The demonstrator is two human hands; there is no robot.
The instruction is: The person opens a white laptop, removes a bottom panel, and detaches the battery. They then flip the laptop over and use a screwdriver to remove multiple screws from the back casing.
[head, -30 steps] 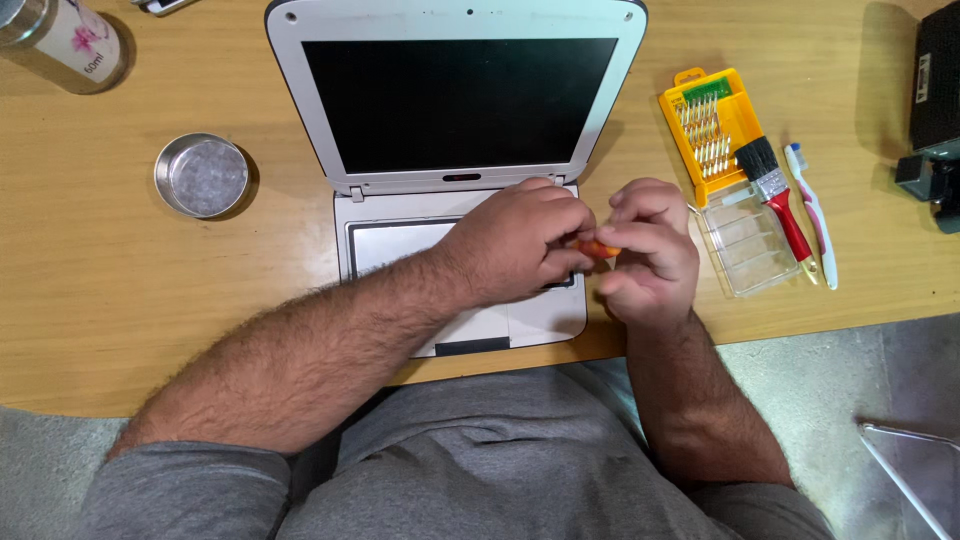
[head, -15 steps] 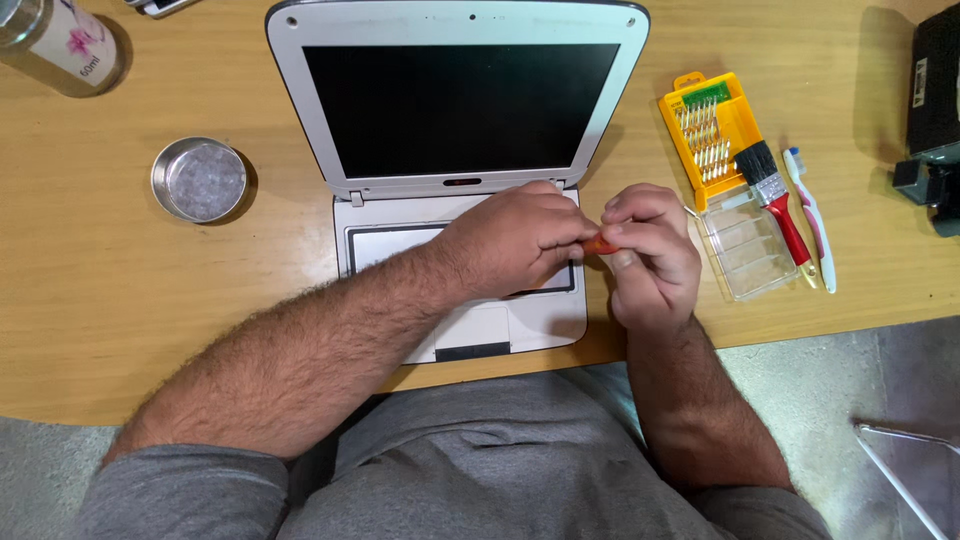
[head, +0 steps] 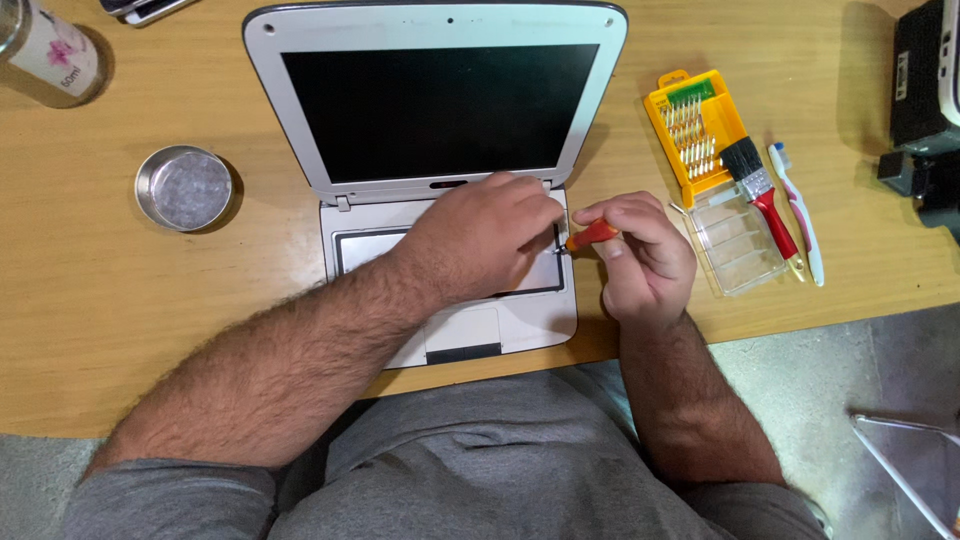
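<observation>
The small white laptop (head: 440,180) lies open on the wooden table (head: 120,300), right in front of the person. Left hand (head: 485,240) rests flat on the keyboard part w/ fingers spread a bit, holding nothing. Right hand (head: 640,255) is closed on a small orange screwdriver (head: 590,236); its tip touches the right edge of the keyboard frame. Looks like a screw or the frame edge is being worked there, so the tip needs to stay steady.

Far right: a yellow bit case (head: 692,130) w/ a clear lid (head: 735,240). Far left: a round bottle w/ a white label and pink flower (head: 50,55).
</observation>
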